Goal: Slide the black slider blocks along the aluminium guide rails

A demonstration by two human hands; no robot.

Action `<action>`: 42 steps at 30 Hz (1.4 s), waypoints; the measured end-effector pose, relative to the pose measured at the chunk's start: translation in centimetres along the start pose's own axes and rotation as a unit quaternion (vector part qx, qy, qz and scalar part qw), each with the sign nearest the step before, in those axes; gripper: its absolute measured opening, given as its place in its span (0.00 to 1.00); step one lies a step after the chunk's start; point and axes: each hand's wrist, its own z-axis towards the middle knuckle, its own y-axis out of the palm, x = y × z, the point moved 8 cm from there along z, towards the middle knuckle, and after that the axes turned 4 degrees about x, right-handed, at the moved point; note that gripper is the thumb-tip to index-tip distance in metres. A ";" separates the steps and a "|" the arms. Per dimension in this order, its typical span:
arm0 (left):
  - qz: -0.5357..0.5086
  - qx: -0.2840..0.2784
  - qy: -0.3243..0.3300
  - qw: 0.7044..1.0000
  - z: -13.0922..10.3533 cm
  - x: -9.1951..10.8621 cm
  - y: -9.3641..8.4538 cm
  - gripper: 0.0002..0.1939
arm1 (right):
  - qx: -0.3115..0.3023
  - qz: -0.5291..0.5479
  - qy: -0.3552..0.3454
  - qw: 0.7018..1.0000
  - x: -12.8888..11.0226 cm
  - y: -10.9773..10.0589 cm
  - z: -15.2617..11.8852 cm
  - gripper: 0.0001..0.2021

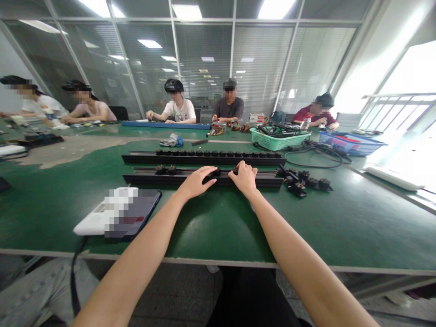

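A long black rail [156, 180] lies crosswise on the green table in front of me. Two small black modules [171, 170], which look like sockets, sit in its left part. My left hand [197, 182] reaches over the rail, with fingers and thumb around another black module [217, 172]. To its right, my right hand [245, 178] has its fingers bent and its thumb and fingertips closed on a black module [235, 170], mostly hidden. Behind lies a second black rail [204, 160], lined with a row of several such modules.
Loose black modules [311, 181] lie right of the rails. A white device and phone [145, 218] rest at left. Farther back are a blue-grey glove [172, 140], a green basket [279, 140] of cables and a blue basket [354, 144]. Several people sit across the table [357, 218].
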 end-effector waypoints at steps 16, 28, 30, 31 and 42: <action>-0.006 -0.015 0.004 1.000 0.0 -0.1 0.3 0.30 | -0.026 -0.001 0.005 1.000 0.7 -0.1 0.1 0.13; -0.003 -0.013 0.012 1.000 0.0 -0.3 0.4 0.32 | -0.017 -0.001 0.019 1.000 1.5 0.1 0.6 0.13; -0.004 -0.013 0.013 1.000 0.0 -0.3 0.4 0.32 | -0.014 0.002 0.019 1.000 1.6 0.1 0.6 0.12; -0.005 -0.013 0.014 1.000 0.0 -0.2 0.4 0.32 | -0.013 0.002 0.020 1.000 1.6 0.2 0.6 0.12; 0.002 -0.015 0.017 1.000 0.0 -0.1 0.5 0.31 | -0.013 -0.003 0.030 0.999 1.9 0.1 0.7 0.13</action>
